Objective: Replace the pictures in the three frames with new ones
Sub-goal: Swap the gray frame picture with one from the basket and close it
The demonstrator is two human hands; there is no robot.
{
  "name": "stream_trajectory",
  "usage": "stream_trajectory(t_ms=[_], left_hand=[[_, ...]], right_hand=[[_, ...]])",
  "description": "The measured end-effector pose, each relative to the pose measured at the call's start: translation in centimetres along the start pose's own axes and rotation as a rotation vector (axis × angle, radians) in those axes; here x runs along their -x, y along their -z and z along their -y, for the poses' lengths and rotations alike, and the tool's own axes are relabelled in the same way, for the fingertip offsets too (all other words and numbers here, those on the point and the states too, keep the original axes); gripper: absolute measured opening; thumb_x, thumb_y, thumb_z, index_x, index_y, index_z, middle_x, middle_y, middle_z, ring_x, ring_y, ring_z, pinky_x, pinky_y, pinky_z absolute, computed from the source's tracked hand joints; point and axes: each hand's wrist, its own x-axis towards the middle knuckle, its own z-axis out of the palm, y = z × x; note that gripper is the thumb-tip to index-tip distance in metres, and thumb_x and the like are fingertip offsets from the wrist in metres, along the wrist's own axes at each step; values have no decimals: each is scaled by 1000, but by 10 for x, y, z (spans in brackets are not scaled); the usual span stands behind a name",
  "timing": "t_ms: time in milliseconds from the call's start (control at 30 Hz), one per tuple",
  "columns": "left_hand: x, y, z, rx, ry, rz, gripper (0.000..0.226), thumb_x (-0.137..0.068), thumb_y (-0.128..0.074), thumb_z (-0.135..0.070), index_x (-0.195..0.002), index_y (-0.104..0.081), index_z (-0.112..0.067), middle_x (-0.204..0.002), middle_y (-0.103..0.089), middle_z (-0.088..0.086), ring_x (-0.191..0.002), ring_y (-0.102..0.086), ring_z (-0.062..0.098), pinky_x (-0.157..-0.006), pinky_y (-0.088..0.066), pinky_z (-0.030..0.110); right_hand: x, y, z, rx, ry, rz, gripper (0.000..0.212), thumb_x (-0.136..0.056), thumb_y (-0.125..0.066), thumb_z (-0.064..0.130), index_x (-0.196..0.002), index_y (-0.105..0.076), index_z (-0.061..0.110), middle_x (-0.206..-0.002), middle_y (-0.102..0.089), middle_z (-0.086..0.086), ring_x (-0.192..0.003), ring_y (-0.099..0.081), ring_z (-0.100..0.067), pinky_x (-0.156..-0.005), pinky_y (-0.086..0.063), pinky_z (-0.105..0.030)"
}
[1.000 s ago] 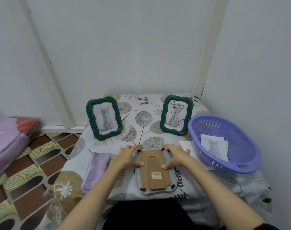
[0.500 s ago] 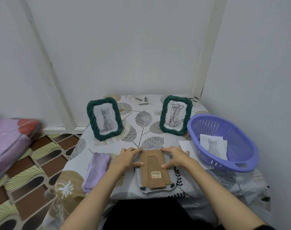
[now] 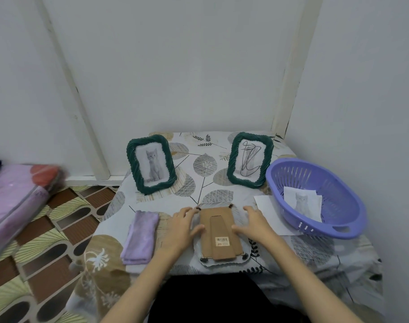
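Note:
A picture frame (image 3: 222, 238) lies face down in front of me, its brown cardboard back and stand upward. My left hand (image 3: 182, 226) rests on its left edge, fingertips at the top-left clip and thumb on the backing. My right hand (image 3: 251, 223) mirrors it on the right edge, thumb on the backing. Two green rope-pattern frames stand upright behind: the left frame (image 3: 151, 167) shows a grey kitten, the right frame (image 3: 250, 160) shows a black scribble. A kitten picture (image 3: 302, 201) lies in the purple basket (image 3: 338, 220).
A folded lilac cloth (image 3: 140, 236) lies left of the face-down frame. A white sheet (image 3: 267, 206) sticks out from under the basket. Walls close in behind and on the right. A pink bundle (image 3: 14, 201) sits on the patterned floor at left.
Both hands stay on the face-down frame; the fingers have shifted slightly along its top corners. The view has drifted a little.

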Motion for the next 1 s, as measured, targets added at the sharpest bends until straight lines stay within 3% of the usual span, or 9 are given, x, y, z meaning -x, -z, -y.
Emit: stream_trajectory(t_ms=[67, 133, 233, 333, 467, 533, 667, 800, 1000], left_hand=[[21, -5, 0, 76, -38, 12, 83, -67, -36, -78, -116, -58, -16, -123, -54, 2, -114, -49, 20, -100, -37, 31], [36, -8, 3, 71, -59, 50, 90, -63, -30, -84, -115, -61, -17, -123, -55, 0, -116, -48, 15, -102, -34, 26], [42, -7, 6, 75, -28, 67, 68, -75, -48, -61, -122, -57, -12, -130, -53, 4, -122, -47, 18, -104, -30, 23], [43, -1, 7, 119, -2, 96, 54, -84, -55, -43, -125, -55, -8, -137, -48, 9, -127, -43, 22, -109, -27, 27], [47, 7, 10, 107, -50, 153, 54, -82, -56, -42, -125, -56, -8, -142, -44, 7, -133, -37, 23, -115, -24, 32], [50, 7, 12, 92, -80, 171, 48, -85, -63, -31, -127, -54, -10, -144, -43, 4, -138, -32, 21, -116, -21, 33], [51, 9, 11, 56, -120, 198, 54, -82, -67, -31, -131, -51, -11, -145, -42, 0, -140, -28, 16, -115, -18, 26], [50, 13, 7, -27, -160, 223, 57, -85, -62, -34, -133, -47, -9, -146, -41, 1, -138, -32, 15, -112, -19, 22], [56, 5, 10, 26, -183, 97, 52, -83, -55, -38, -124, -57, -6, -136, -53, 7, -133, -42, 21, -111, -24, 24]], right_hand=[[15, -9, -3, -106, 3, -40, 71, -80, -66, 28, -139, -31, 11, -135, -44, -17, -122, -45, -29, -99, -38, -31], [28, -17, 0, -170, 40, -64, 65, -81, -65, 18, -138, -34, 10, -130, -49, -17, -119, -49, -28, -95, -39, -28], [37, -24, 7, -252, 77, -82, 61, -81, -64, 10, -136, -39, 10, -129, -53, -16, -115, -54, -28, -98, -42, -32], [39, -23, 8, -224, 129, -87, 57, -81, -63, 6, -134, -44, 9, -129, -53, -15, -106, -57, -25, -94, -40, -25], [42, -14, 0, -120, 263, -52, 39, -77, -68, 4, -115, -63, 10, -123, -58, -11, -80, -53, -18, -75, -40, -14], [45, -10, -4, -60, 289, 43, 39, -73, -75, 9, -111, -67, 8, -123, -59, -7, -84, -55, -17, -69, -38, -10], [47, -5, -5, 81, 336, 125, 42, -72, -78, 17, -111, -67, 7, -125, -60, -7, -113, -57, -18, -77, -29, -4], [46, 1, -1, 173, 394, 168, 40, -77, -74, 22, -112, -66, 7, -126, -60, -8, -116, -56, -17, -84, -33, -10], [46, 3, -1, 217, 430, 206, 43, -78, -72, 28, -115, -65, 8, -127, -60, -7, -117, -56, -19, -94, -35, -16]])
